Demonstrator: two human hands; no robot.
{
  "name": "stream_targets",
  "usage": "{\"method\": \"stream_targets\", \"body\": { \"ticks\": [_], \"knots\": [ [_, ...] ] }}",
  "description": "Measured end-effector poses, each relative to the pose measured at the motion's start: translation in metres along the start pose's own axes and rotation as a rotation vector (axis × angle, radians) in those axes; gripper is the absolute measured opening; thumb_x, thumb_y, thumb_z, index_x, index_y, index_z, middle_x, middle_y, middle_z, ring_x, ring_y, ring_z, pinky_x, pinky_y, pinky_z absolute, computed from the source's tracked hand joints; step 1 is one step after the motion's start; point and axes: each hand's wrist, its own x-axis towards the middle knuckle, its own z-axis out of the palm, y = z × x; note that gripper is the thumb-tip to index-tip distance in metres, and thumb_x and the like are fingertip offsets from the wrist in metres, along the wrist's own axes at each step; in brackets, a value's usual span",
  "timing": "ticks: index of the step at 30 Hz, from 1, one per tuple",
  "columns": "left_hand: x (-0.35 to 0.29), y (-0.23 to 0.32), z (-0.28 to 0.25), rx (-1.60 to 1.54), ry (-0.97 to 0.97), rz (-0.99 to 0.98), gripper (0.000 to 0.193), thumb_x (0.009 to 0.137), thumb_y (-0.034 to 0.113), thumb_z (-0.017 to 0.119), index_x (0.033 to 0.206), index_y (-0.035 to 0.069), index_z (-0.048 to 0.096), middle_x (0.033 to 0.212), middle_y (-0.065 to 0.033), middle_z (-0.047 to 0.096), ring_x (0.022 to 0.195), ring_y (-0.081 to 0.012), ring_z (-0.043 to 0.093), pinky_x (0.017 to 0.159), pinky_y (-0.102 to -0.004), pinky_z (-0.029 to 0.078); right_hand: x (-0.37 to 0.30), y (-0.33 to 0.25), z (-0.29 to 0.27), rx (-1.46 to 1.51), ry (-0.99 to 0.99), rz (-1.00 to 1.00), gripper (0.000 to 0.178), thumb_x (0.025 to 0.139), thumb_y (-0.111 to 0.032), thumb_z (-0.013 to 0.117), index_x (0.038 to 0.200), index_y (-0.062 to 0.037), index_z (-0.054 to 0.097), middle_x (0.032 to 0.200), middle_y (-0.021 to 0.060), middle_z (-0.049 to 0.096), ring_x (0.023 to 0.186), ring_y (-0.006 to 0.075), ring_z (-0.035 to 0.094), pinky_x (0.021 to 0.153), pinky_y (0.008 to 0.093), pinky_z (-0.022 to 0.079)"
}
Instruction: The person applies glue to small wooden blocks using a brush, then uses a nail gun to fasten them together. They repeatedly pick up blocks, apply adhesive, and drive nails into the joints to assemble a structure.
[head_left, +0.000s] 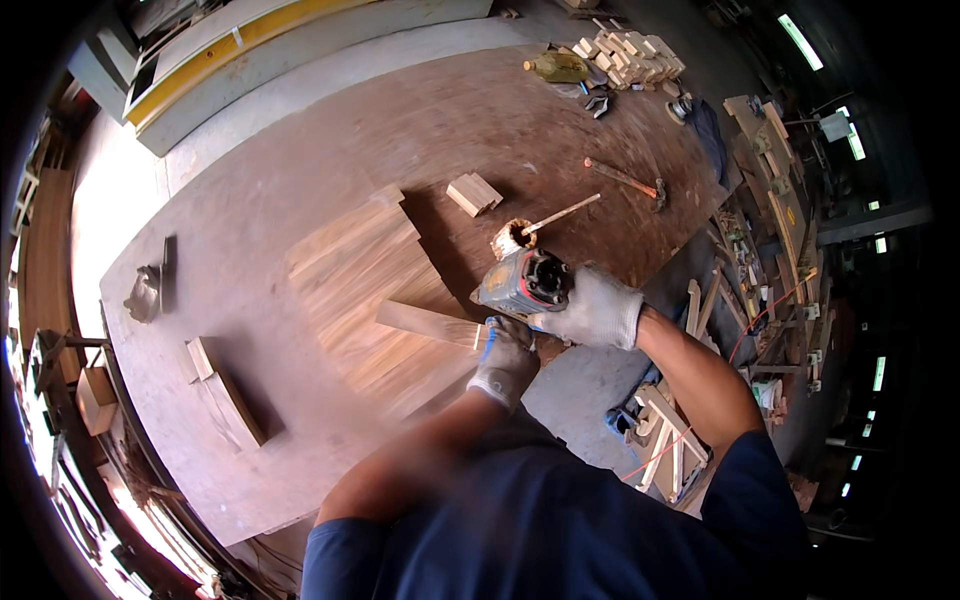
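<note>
My gloved right hand is wrapped round a nail gun, whose round dark end cap faces up. Just below it, my gloved left hand closes on one end of a short wooden board. That board slants out over a panel of laid-together wood strips on the worktable. Beyond the nail gun stands a stained glue pot with a stick leaning out of it. The gun's nose is hidden, so I cannot tell whether it touches the board.
On the table lie a small wood stack, a hammer, longer wood pieces at left and a bottle by piled blocks. Scrap wood sits at lower right, near a thin red hose.
</note>
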Motion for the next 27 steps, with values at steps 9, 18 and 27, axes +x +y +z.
{"method": "stream_targets", "body": {
  "ticks": [9, 18, 27],
  "knots": [
    [0.006, 0.002, 0.031, -0.362, 0.196, -0.088, 0.041, 0.105, 0.021, 0.051, 0.137, -0.003, 0.060, 0.133, -0.0226, 0.065, 0.124, -0.0458, 0.057, 0.109, -0.0588, 0.040, 0.034, -0.037, -0.009, -0.143, -0.109, -0.025, 0.038, 0.086, -0.037, 0.076, 0.110, -0.0064, 0.079, 0.098, 0.0244, 0.077, 0.098, 0.0394, 0.076, 0.087, 0.0465, 0.059],
    [0.005, 0.001, 0.008, -0.332, -0.027, -0.097, 0.040, 0.106, 0.026, 0.051, 0.139, 0.007, 0.062, 0.137, -0.0199, 0.065, 0.131, -0.0438, 0.053, 0.112, -0.0543, 0.039, 0.055, -0.048, -0.013, -0.205, -0.213, 0.029, 0.042, 0.085, -0.038, 0.076, 0.105, -0.0009, 0.078, 0.093, 0.0269, 0.076, 0.093, 0.0397, 0.076, 0.084, 0.0456, 0.059],
    [0.004, 0.002, 0.021, -0.481, 0.212, -0.134, 0.040, 0.107, 0.028, 0.052, 0.140, 0.008, 0.064, 0.143, -0.0173, 0.065, 0.135, -0.0436, 0.052, 0.116, -0.0540, 0.036, 0.074, -0.050, -0.007, -0.229, -0.368, 0.107, 0.046, 0.085, -0.039, 0.075, 0.083, 0.0076, 0.077, 0.073, 0.0226, 0.074, 0.071, 0.0316, 0.077, 0.072, 0.0411, 0.062]
  ]
}}
